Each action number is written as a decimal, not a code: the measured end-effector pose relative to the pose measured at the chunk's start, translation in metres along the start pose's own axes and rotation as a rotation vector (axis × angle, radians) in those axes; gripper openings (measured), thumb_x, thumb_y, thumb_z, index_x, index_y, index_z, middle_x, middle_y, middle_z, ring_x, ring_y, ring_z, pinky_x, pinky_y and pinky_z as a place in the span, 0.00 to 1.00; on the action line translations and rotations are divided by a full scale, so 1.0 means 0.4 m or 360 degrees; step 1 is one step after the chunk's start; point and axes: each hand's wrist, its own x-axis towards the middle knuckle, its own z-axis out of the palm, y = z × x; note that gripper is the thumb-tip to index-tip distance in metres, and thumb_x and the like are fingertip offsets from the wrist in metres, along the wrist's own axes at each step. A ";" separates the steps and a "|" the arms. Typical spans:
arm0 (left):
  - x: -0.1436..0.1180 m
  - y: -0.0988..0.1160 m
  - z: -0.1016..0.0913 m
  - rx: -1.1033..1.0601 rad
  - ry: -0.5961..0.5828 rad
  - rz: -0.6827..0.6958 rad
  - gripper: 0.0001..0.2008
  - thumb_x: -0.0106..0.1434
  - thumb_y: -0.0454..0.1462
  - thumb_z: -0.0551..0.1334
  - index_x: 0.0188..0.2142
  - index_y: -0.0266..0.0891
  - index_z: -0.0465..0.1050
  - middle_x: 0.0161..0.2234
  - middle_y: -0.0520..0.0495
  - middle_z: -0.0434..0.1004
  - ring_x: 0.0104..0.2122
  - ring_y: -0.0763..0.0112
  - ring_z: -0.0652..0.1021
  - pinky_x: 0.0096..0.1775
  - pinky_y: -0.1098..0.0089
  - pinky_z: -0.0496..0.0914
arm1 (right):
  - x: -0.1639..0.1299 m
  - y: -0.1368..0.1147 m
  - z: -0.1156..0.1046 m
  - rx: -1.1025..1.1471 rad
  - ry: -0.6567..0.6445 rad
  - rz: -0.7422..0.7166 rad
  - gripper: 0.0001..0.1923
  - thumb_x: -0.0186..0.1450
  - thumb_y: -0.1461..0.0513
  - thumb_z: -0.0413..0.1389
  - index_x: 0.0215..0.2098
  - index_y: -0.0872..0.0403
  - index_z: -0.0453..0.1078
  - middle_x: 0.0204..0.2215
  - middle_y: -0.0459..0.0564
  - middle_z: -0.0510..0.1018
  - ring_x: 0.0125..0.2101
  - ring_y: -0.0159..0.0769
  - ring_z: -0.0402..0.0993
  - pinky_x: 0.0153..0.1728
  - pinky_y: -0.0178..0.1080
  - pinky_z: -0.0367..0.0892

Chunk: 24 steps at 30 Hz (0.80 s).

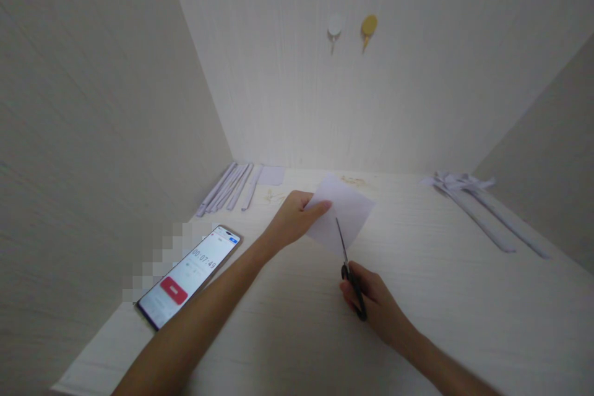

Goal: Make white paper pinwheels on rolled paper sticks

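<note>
Left hand (297,219) pinches the paper sheet (355,207) — best kept taut, thumb (320,208) clear of blades (341,238) — while right hand (377,300) grips black-handled scissors (346,271).

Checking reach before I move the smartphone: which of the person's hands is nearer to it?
Left. The left hand, gripping the paper sheet, is right of the smartphone and slightly beyond it; the right hand, holding the scissors, is farther right.
</note>
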 end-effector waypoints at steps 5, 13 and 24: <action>-0.001 0.001 -0.001 0.0009 0.0005 -0.0002 0.18 0.52 0.47 0.54 0.19 0.33 0.65 0.16 0.51 0.63 0.17 0.76 0.66 0.18 0.76 0.57 | -0.002 -0.004 -0.004 -0.0005 0.0011 -0.0001 0.15 0.57 0.52 0.46 0.20 0.53 0.51 0.15 0.39 0.54 0.18 0.26 0.50 0.18 0.32 0.47; 0.000 -0.003 0.000 -0.0134 -0.0003 -0.0064 0.15 0.50 0.45 0.57 0.22 0.32 0.69 0.18 0.49 0.68 0.19 0.74 0.69 0.20 0.75 0.61 | 0.001 -0.001 0.002 0.0117 0.0028 0.0010 0.16 0.57 0.51 0.47 0.20 0.53 0.52 0.14 0.39 0.56 0.17 0.26 0.51 0.17 0.31 0.49; -0.014 0.008 0.060 -0.0934 0.0197 -0.0276 0.09 0.42 0.36 0.64 0.24 0.34 0.70 0.23 0.50 0.72 0.23 0.78 0.71 0.23 0.78 0.65 | 0.012 -0.006 -0.010 0.0353 0.0264 -0.0013 0.18 0.57 0.49 0.45 0.19 0.53 0.51 0.13 0.39 0.57 0.15 0.25 0.51 0.16 0.31 0.49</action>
